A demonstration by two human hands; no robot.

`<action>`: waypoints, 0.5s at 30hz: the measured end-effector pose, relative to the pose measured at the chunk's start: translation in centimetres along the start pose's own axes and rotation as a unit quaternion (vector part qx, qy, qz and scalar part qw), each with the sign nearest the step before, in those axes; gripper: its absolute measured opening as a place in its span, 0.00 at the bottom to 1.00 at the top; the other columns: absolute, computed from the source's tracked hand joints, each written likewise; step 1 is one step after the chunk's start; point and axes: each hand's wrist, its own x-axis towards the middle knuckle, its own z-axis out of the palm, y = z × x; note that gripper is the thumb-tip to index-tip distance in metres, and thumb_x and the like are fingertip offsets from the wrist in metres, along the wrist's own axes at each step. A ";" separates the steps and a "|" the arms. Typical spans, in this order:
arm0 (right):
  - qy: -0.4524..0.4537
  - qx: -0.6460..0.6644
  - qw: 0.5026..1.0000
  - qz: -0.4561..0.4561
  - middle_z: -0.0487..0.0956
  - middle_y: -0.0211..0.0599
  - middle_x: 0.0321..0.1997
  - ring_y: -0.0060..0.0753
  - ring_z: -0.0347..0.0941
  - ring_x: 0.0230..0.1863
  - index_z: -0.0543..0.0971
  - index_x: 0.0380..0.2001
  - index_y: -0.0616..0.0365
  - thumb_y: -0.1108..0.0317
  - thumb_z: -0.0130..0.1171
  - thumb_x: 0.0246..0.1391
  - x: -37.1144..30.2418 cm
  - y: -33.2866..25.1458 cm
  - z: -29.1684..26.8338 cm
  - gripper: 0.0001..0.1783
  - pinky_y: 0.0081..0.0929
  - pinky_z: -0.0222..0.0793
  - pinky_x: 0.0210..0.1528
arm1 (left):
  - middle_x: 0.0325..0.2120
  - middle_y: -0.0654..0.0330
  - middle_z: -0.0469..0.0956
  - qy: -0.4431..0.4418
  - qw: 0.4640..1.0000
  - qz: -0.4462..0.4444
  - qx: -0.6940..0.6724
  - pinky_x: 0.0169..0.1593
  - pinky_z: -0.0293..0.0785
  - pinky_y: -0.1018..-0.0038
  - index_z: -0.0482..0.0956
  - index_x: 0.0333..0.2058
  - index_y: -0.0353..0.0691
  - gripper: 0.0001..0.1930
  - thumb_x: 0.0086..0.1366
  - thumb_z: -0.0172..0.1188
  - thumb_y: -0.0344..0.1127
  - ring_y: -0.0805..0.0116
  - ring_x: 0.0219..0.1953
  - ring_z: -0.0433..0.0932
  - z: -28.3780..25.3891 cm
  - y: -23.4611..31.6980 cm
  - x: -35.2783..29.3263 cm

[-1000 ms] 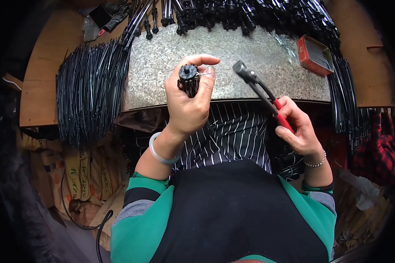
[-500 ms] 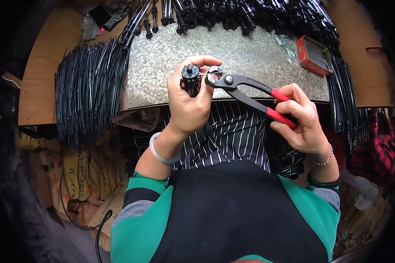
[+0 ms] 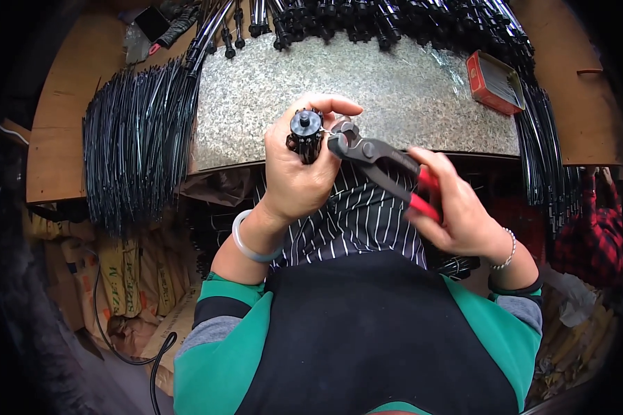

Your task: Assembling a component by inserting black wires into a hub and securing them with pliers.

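My left hand (image 3: pixel 294 169) is wrapped round a black bundle of thin rods with a round black end cap (image 3: pixel 305 123) facing up. A short bit of wire (image 3: pixel 329 131) sticks out from the bundle's right side toward the jaws of the pincers. My right hand (image 3: pixel 457 207) grips the red handles of these dark metal pincers (image 3: pixel 369 149). Their jaws sit beside my left thumb, near the wire; whether they pinch it I cannot tell. The left index finger stretches out above the jaws.
Many long dark wires (image 3: pixel 138 145) hang over the worktop's left edge, more (image 3: pixel 543 138) on the right. Black capped rods (image 3: pixel 339 17) lie along the back of the speckled slab (image 3: pixel 249 90). A red open box (image 3: pixel 495 83) holds thin pieces. A person's checked sleeve (image 3: pixel 592 235) shows at far right.
The pincers have turned, their handles now lower and pulled closer together. My right hand has shifted slightly left and down. The left hand with the bundle has barely moved.
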 end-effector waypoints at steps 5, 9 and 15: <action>-0.256 0.406 0.861 0.170 0.74 0.33 0.24 0.21 0.70 0.23 0.68 0.42 0.68 0.80 0.57 0.43 -0.2 -0.2 -1.6 0.20 0.19 0.66 0.26 | 0.20 0.70 0.67 -0.017 1.000 0.019 0.013 0.25 0.59 0.88 0.72 0.38 0.30 0.09 0.59 0.53 0.28 0.86 0.20 0.62 0.0 -0.2 -0.1; -0.112 0.162 0.976 0.089 0.74 0.41 0.29 0.31 0.73 0.29 0.64 0.48 0.67 0.78 0.60 0.42 0.5 -1.0 -0.8 0.28 0.26 0.68 0.30 | 0.20 0.69 0.66 -0.025 1.000 0.002 0.009 0.21 0.55 0.89 0.69 0.39 0.27 0.14 0.60 0.56 0.34 0.87 0.18 0.61 0.3 -0.3 0.0; -0.320 0.417 0.798 0.294 0.73 0.37 0.24 0.27 0.72 0.25 0.63 0.49 0.68 0.75 0.62 0.42 0.5 -0.7 -2.2 0.29 0.22 0.67 0.28 | 0.19 0.68 0.66 -0.042 0.996 0.073 0.022 0.19 0.53 0.88 0.69 0.40 0.27 0.18 0.61 0.56 0.39 0.86 0.17 0.59 0.0 -0.7 -0.1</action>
